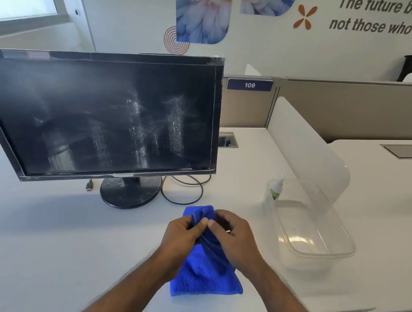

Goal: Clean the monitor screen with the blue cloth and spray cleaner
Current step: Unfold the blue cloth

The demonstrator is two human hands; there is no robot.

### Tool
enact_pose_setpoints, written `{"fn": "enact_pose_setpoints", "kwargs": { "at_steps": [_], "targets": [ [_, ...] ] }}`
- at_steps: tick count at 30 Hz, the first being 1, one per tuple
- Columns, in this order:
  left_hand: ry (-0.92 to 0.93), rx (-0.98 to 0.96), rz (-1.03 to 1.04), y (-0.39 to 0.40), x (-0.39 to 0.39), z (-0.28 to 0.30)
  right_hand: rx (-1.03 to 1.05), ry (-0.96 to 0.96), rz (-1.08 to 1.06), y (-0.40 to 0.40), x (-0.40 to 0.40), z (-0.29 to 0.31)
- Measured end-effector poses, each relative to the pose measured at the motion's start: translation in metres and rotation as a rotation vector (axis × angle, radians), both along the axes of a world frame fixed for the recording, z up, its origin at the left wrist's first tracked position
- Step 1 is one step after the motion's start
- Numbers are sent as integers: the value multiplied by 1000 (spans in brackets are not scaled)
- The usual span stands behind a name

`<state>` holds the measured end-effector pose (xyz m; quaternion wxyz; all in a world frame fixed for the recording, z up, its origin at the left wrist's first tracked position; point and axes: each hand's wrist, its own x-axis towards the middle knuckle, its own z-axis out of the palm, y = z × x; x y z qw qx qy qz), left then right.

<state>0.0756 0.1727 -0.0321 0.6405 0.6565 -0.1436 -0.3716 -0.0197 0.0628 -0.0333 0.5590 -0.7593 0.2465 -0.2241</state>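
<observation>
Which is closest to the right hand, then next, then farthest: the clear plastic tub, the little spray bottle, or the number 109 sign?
From the right hand, in the head view:
1. Clear plastic tub, just to its right on the desk.
2. Small white spray bottle with green label, standing at the tub's far end.
3. Blue 109 sign, up on the partition behind.

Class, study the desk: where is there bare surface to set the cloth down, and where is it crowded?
Bare: the desk left of the blue cloth, in front of the monitor. Also the strip between cloth and clear tub. Crowded: by the monitor stand, with the looped cable and plug.
</observation>
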Motion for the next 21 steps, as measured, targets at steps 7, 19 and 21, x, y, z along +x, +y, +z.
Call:
{"fn": "enact_pose_setpoints", "kwargs": {
  "at_steps": [7, 19, 21],
  "targets": [
    [167, -167, -39, 10, 14, 30, -38, -49, -97, 4, 16, 26],
    [101, 168, 397, 79, 111, 17, 222, 82, -401, -56, -4, 33],
    [93, 280, 379, 86, 131, 3, 274, 204, -393, -73, -6, 21]
  ]
}}
